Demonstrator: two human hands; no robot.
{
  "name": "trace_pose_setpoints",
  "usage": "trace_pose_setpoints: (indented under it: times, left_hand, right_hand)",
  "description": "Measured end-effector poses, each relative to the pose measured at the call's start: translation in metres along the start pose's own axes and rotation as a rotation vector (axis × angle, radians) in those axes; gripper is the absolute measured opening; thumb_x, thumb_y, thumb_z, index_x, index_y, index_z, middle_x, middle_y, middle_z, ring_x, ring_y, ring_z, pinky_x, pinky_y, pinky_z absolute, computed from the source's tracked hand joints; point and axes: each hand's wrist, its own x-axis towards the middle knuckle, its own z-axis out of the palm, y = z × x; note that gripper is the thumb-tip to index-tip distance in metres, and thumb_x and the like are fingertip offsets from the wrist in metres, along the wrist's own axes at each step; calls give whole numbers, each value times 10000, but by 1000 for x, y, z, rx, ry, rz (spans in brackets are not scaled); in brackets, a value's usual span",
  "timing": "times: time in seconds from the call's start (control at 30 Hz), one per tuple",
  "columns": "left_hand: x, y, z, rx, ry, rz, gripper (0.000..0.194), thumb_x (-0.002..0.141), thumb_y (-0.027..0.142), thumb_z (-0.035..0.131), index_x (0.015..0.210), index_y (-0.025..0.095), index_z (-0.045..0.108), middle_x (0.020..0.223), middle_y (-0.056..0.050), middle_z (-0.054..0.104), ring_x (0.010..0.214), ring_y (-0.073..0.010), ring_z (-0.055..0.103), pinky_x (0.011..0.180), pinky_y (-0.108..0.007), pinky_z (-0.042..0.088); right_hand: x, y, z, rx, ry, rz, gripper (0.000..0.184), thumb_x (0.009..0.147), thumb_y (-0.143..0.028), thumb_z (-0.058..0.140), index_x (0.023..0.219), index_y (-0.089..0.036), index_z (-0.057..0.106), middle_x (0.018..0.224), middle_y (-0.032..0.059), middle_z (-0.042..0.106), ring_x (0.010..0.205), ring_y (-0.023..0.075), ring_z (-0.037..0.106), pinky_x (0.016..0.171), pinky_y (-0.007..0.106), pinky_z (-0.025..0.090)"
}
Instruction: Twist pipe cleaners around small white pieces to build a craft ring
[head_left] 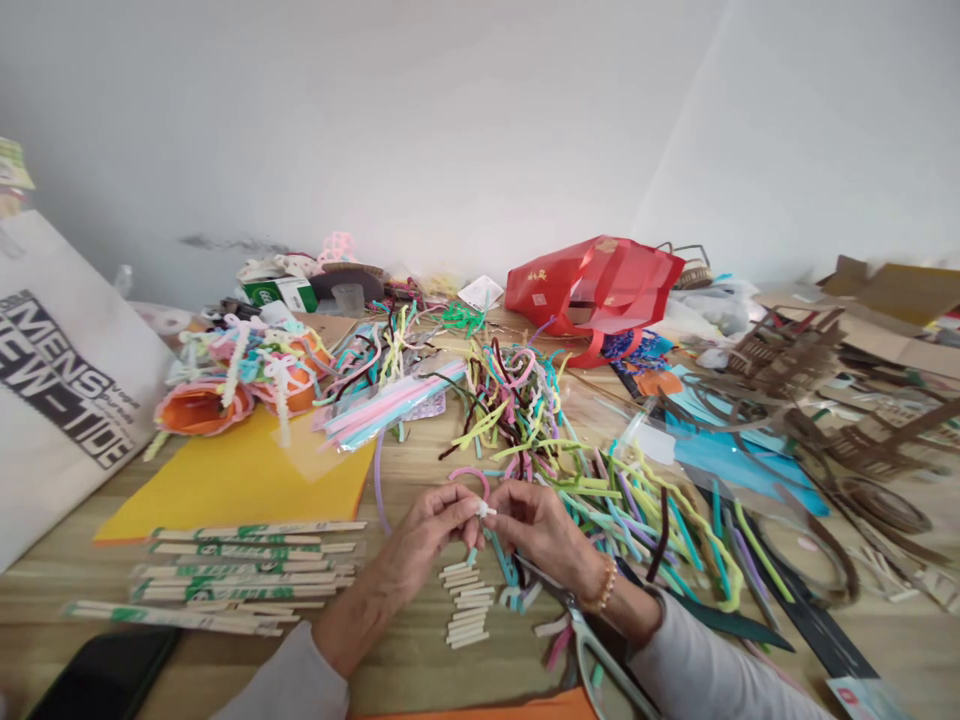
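One left hand and one right hand, each grip pinched closed, hold a small white piece near short sticks on the bench.

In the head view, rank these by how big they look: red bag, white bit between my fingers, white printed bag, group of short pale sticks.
1. White printed bag, though cut off
2. Red bag
3. Group of short pale sticks
4. White bit
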Motion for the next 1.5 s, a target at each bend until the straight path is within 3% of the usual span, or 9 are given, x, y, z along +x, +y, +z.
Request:
trace_pose_setpoints:
  times: [0.13,0.23,0.43,0.67,0.93,1.07,1.2,1.5]
  left_hand:
    - [-1,3,-2,94,-9,-11,267,798,376,614,706,125,610,565,2,592,549,-103,532,591,-216,417]
    - [-2,8,-5,193,-21,-38,273,798,379,616,709,122,614,617,-18,637,594,-113,557,620,-219,434]
    - [-4,11,-10,253,-101,-40,248,835,358,577,784,122,632,690,-41,690,657,-134,608,671,-243,456]
    - [-3,7,-12,192,-177,-69,234,827,353,590,780,126,622,648,-33,700,619,-134,628,674,-247,458]
    - [-3,13,-6,218,-76,-73,239,765,354,661,735,122,610,627,-29,686,587,-130,612,628,-240,463]
    - [-3,14,-8,258,-113,-69,230,780,352,643,772,126,600,625,-31,692,601,-137,624,646,-245,451]
    - [-3,13,-12,350,-148,-73,217,796,345,621,782,133,582,620,-28,689,606,-143,630,640,-243,437]
    - [-7,16,-5,759,-119,-75,151,835,283,526,774,148,554,612,-24,680,540,-132,583,521,-205,378]
  right_hand:
    - [-1,-6,-3,-273,17,-148,190,864,-284,549,759,-149,631,712,8,574,662,118,493,608,227,371]
    - [-1,-6,-5,-320,-1,-205,171,866,-250,545,761,-150,637,779,21,587,747,134,520,681,235,385]
    - [-2,2,-9,-295,-100,-102,187,874,-260,519,760,-149,617,613,-34,508,567,86,411,534,194,307]
    - [-1,0,-9,-312,-116,-83,162,843,-238,535,719,-151,592,606,-38,496,562,84,407,532,191,306]
    - [-2,-5,-10,-289,-65,-58,171,836,-262,559,715,-145,590,609,-36,494,569,85,412,526,192,295]
    - [-1,-4,-12,-165,-142,-11,176,841,-275,552,733,-138,581,598,-41,472,549,79,392,502,185,285]
    - [-1,-1,-13,-139,-189,17,160,848,-273,544,768,-139,575,590,-49,453,539,77,371,499,186,286]
    - [-3,-8,-11,-384,-105,-113,132,858,-198,506,749,-159,568,644,-34,525,600,94,444,577,200,322]
